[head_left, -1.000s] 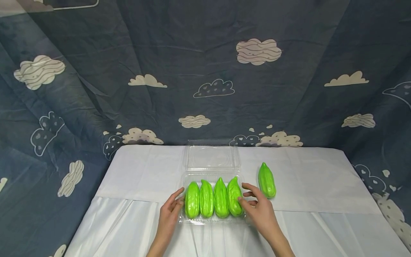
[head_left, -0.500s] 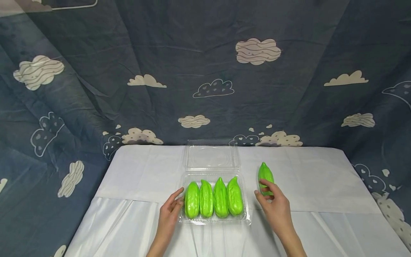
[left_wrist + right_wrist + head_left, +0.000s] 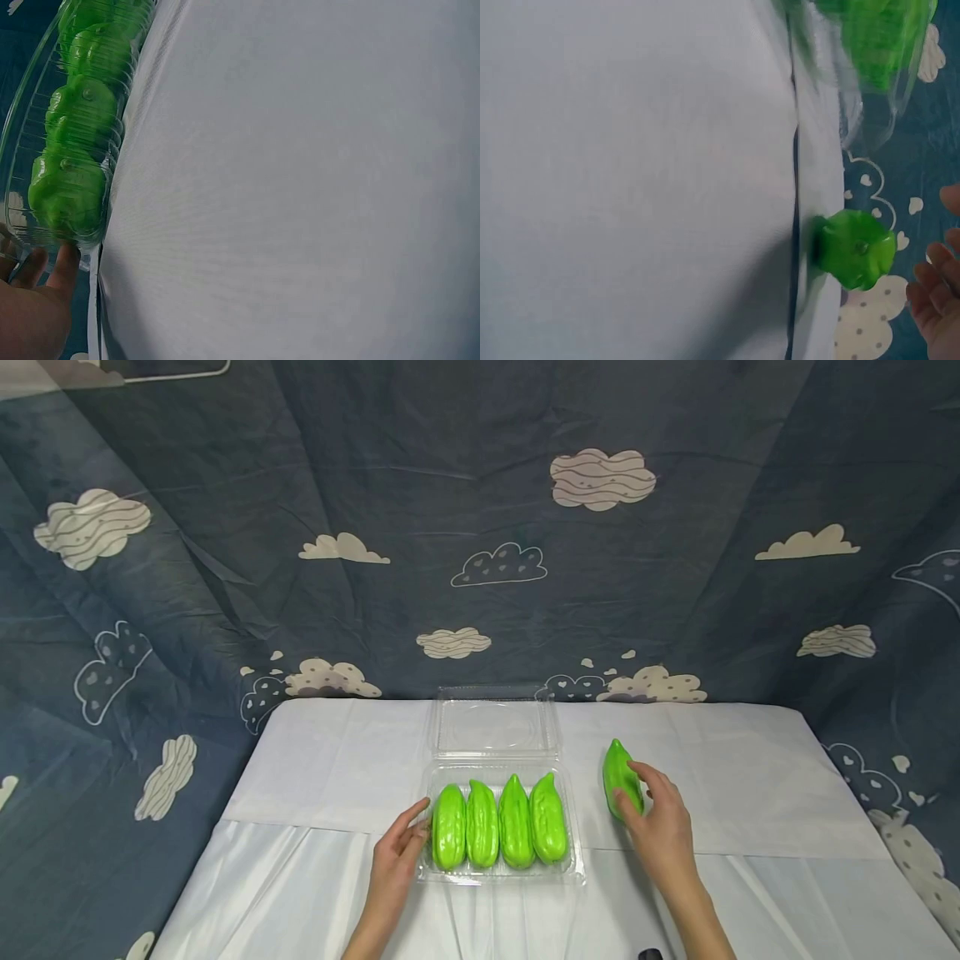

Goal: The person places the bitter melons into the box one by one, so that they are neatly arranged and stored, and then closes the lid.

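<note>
In the head view, a clear plastic clamshell box lies with its lid laid back. Several glossy green bitter melons lie side by side in it, tips pointing away. My left hand rests at the box's left side; in the left wrist view its fingertips touch the box's end wall. One more bitter melon lies on the cloth right of the box. Around its near part my right hand has thumb and fingers spread; the right wrist view shows the hand apart from that bitter melon.
White cloth covers the table. Behind it and at both sides hangs a dark curtain with cloud prints. A small dark object shows at the bottom edge of the head view, beside the right forearm.
My right hand has moved from the rightmost bitter melon in the box over to the loose one on the right. The left hand and the box have stayed in place.
</note>
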### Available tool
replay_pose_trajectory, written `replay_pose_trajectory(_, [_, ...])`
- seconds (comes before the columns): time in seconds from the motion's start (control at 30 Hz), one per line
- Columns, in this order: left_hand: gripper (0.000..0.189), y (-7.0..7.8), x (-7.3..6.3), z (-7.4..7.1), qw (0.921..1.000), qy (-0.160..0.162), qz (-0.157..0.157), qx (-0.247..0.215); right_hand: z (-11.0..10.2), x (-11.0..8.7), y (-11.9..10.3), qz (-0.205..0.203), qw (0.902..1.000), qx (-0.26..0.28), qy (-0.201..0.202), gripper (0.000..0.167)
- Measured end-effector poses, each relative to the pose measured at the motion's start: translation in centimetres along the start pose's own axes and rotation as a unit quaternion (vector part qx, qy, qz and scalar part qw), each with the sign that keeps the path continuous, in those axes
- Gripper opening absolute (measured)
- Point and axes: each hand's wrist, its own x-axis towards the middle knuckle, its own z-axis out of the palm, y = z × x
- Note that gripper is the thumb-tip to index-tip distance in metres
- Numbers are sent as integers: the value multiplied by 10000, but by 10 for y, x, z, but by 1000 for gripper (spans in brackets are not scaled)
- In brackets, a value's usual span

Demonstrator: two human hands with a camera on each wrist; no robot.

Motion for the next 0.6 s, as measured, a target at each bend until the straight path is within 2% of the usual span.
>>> replay_pose_trajectory(0.33, [42, 0, 0, -1, 10000, -23, -39, 39, 3, 12, 11, 538, 9961, -400, -573, 59])
replay_pose_trajectory(0.6, [42, 2, 0, -1, 9999, -6, -79, 69, 3, 18, 20, 933, 9880, -418, -1156, 67])
